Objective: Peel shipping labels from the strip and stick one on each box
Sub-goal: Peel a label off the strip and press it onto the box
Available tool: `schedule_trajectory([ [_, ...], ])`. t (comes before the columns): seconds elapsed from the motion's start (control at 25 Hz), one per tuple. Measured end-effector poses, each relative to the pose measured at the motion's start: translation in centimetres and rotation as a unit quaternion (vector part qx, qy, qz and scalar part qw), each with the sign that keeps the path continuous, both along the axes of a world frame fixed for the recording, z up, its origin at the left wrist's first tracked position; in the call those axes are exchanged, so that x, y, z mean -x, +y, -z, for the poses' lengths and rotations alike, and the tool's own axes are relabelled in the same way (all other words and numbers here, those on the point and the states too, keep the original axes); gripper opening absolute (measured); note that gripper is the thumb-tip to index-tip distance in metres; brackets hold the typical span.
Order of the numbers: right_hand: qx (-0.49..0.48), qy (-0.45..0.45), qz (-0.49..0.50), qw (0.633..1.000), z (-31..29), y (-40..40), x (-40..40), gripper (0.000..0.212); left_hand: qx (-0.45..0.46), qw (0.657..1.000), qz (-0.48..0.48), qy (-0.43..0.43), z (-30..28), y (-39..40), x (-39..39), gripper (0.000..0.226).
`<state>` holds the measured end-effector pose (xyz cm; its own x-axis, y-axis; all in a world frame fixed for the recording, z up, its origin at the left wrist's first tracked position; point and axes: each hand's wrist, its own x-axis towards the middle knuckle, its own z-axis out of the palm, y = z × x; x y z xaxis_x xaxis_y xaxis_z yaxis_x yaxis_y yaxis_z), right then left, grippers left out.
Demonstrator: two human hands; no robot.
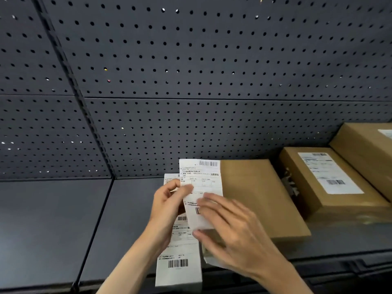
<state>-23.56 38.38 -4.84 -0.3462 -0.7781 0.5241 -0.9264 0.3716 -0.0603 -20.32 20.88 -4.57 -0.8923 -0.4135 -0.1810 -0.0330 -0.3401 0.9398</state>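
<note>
**Label lifted off strip, held over nearest box**

Head view, looking down at dark shelf (pixel 53 230) backed by grey pegboard (pixel 191 60).

Left hand (pixel 169 206): grip closed, thumb and fingers pinching left edge of peeled label (pixel 201 179) near its middle. Label upright, barcode at top, printed face toward camera, upper part overlapping far-left corner of plain box (pixel 254 198).

Right hand (pixel 231 228): blurred; fingers spread flat over lower half of same label, thumb just below its bottom edge. Whether this grip is pinching paper or only pressing on it: cannot tell.

Label strip (pixel 179 257): hangs behind and below left hand, running down toward near edge of shelf; barcode visible at bottom, another mid-way up; top end peeks out left of peeled label. Which hand supports strip: unclear, likely hidden behind left palm.

Boxes, all brown cardboard, in a row along right part of shelf:
- Plain box, nearest hands, no label visible on top.
- Middle box (pixel 297 166), right of it, white label (pixel 328 172) stuck flat on top.
- Far-right box (pixel 360 141), cut off by frame edge, corner of another white label (pixel 386 133) visible on top.

Left portion of shelf bare.
</note>
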Motion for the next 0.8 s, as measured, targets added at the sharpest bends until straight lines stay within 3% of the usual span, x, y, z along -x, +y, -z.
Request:
schedule_trajectory([
  [0.08, 0.099, -0.152, 0.052, 0.982, 0.1, 1.3, 0.4, 0.048, 0.015, 1.000, -0.004, -0.008, 0.2, 0.7, 0.0, 0.020],
  [0.12, 0.181, -0.233, 0.099, 0.950, 0.2, 1.7, 0.7, 0.038, 0.015, 1.000, -0.004, -0.011, 0.2, 1.2, -0.1, 0.021],
  [0.2, 0.314, -0.388, 0.193, 0.845, 0.1, 2.2, 1.9, 0.008, 0.002, 1.000, 0.004, -0.016, 0.3, 2.0, -0.1, 0.024],
  [0.28, 0.330, -0.523, 0.212, 0.756, 0.5, 2.5, 3.0, 0.004, -0.014, 1.000, 0.021, -0.011, 0.2, 2.9, 0.1, 0.023],
  [0.36, 0.325, -0.585, 0.208, 0.713, 0.6, 3.0, 3.5, 0.008, -0.020, 0.999, 0.036, -0.007, 0.4, 3.6, 0.4, 0.019],
  [0.48, 0.347, -0.600, 0.212, 0.689, 0.4, 3.8, 3.8, 0.009, 0.014, 0.999, 0.040, -0.003, 0.5, 4.3, 1.1, 0.015],
  [0.64, 0.369, -0.583, 0.216, 0.690, 0.1, 5.4, 5.1, 0.006, 0.132, 0.990, 0.032, -0.027, 0.7, 4.7, 2.2, 0.026],
  [0.8, 0.350, -0.588, 0.213, 0.698, 0.2, 6.3, 6.0, 0.007, 0.115, 0.992, 0.016, -0.050, 0.8, 5.9, 3.3, 0.023],
])
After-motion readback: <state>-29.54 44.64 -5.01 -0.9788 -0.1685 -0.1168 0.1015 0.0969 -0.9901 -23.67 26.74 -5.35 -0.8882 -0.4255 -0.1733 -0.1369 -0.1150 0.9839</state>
